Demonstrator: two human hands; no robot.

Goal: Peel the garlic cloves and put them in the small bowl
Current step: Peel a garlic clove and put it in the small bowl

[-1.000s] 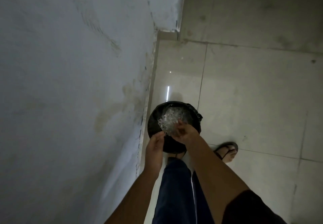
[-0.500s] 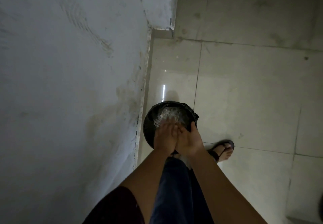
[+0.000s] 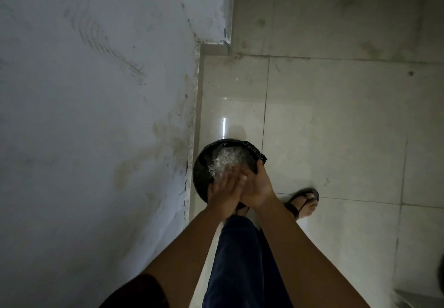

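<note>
No garlic cloves and no small bowl are in view, so where they lie cannot be told. A round bin lined with a black plastic bag (image 3: 204, 161) stands on the floor against the wall. In it is a pale, flaky, glistening heap (image 3: 228, 161), perhaps garlic skins, though it is too dim to be sure. Directly over the bin, the left hand (image 3: 224, 193) and right hand (image 3: 258, 187) press flat against each other with fingers mostly straight, and nothing can be seen held between them.

This looks like brushing off scraps, so the peeling is probably finished or paused. Whether any cloves have reached the bowl cannot be judged.

Around them are a scuffed grey-white plaster wall (image 3: 96, 115) and a glossy beige tiled floor (image 3: 336, 139).

Counted: one bin, two hands, one dark blue trouser leg (image 3: 237, 259) and one foot in a black sandal (image 3: 305, 203).
</note>
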